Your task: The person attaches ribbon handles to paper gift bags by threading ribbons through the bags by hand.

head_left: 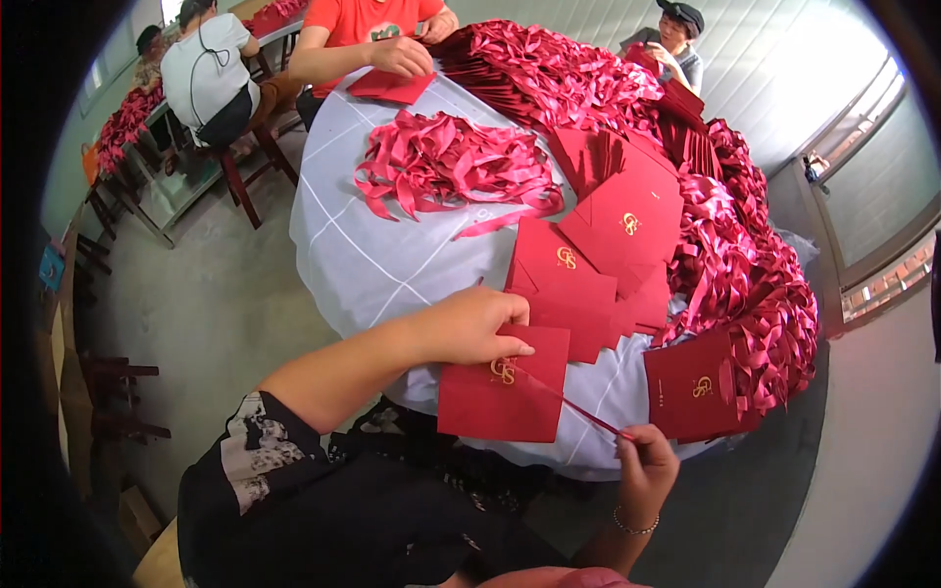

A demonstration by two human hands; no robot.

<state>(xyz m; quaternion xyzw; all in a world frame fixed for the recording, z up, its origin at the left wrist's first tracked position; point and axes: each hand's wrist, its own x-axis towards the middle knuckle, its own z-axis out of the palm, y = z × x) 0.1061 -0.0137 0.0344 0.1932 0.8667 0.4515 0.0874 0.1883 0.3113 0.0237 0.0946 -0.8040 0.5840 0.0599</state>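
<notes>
A flat red paper bag [502,410] with a gold emblem lies at the near edge of the round table in front of me. My left hand [477,328] is closed over its upper part, thumb pressed on the front and fingers curled under. From near that thumb a narrow red ribbon [578,410] stretches taut, down and to the right. Its far end is pinched between the thumb and fingers of my right hand [648,468], out beyond the bag's right side. What my left fingertips grip underneath is hidden.
More red bags [627,223] overlap just beyond. A loose heap of ribbons [456,167] lies on the white tablecloth [343,235]. Stacked bags with ribbons [750,294] line the right rim. Across the table, a person's hand [402,57] handles a red piece; others sit farther back.
</notes>
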